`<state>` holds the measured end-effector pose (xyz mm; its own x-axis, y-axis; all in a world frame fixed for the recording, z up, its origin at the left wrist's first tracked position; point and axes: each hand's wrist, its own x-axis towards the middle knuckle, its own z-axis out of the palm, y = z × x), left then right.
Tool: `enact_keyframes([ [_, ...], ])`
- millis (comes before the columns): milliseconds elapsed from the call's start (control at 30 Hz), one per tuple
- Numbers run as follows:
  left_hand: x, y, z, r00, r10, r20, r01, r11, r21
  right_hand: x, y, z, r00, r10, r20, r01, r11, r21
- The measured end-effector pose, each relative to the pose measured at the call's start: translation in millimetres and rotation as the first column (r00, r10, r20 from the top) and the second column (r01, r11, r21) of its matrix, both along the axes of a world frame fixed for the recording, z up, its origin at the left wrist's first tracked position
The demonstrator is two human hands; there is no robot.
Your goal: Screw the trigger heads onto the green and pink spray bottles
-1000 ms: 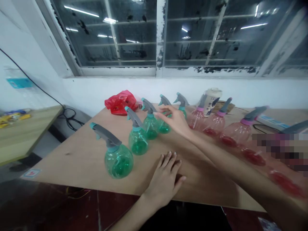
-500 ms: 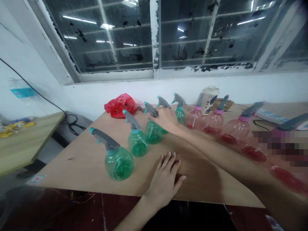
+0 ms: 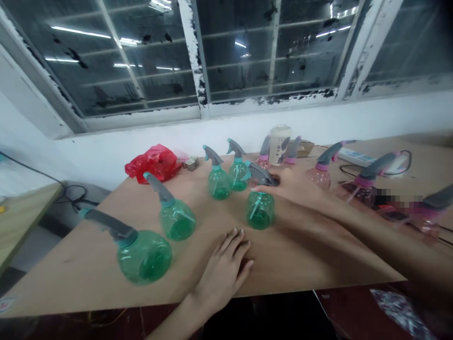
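My right hand (image 3: pixel 295 185) is closed round the neck of a green spray bottle (image 3: pixel 260 212) with a grey and teal trigger head; the bottle is upright, and I cannot tell whether its base touches the table. Fingers spread, my left hand (image 3: pixel 222 271) lies flat on the wooden table (image 3: pixel 283 269) near its front edge. To the left stand a large-looking near green spray bottle (image 3: pixel 145 257) and another green spray bottle (image 3: pixel 177 219). Farther back, two more stand side by side: one green bottle (image 3: pixel 218 184) and its neighbour (image 3: pixel 238 175).
Several pink spray bottles (image 3: pixel 320 177) stand to the right, partly behind my right arm. A red plastic bag (image 3: pixel 154 163), a pale cup (image 3: pixel 279 144) and a power strip (image 3: pixel 357 157) lie toward the back wall. A second table (image 3: pixel 28 212) is at the left.
My right hand has moved right and nearer with a green spray bottle, out of the row of green bottles. The view has swung right. My left hand stays flat on the table.
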<state>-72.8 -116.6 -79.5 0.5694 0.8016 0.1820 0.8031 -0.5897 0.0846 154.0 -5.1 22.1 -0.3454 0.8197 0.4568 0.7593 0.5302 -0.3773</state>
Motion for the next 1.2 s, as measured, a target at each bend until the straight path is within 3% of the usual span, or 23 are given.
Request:
enact_keyframes([
  [100,12,14,-4.8,1.000,-0.001,0.025,0.001,1.000,0.018,24,-4,-8.3,0.990,0.081,-0.115,-0.082,0.997,-0.007],
  [267,33,46,-11.3,0.979,0.166,0.122,-0.173,0.983,0.055,34,0,-33.2,0.931,0.159,-0.328,-0.177,0.984,-0.026],
  [400,41,67,-10.4,0.977,0.169,0.132,-0.179,0.982,0.065,25,14,-48.3,0.796,0.229,-0.560,-0.338,0.936,-0.097],
  [500,42,78,-10.2,0.979,0.153,0.139,-0.164,0.984,0.073,12,25,-53.6,0.684,0.198,-0.702,-0.411,0.900,-0.147],
  [767,36,94,-9.5,0.983,0.076,0.164,-0.084,0.996,0.038,-14,39,-53.8,0.586,0.197,-0.786,-0.467,0.875,-0.129],
  [900,29,98,-7.1,0.975,0.070,0.212,-0.072,0.997,0.005,-22,45,-52.3,0.583,0.199,-0.788,-0.465,0.877,-0.123],
  [1200,22,103,-8.7,0.923,0.134,0.361,-0.122,0.991,-0.057,-33,47,-37.3,0.674,0.195,-0.712,-0.409,0.902,-0.140],
])
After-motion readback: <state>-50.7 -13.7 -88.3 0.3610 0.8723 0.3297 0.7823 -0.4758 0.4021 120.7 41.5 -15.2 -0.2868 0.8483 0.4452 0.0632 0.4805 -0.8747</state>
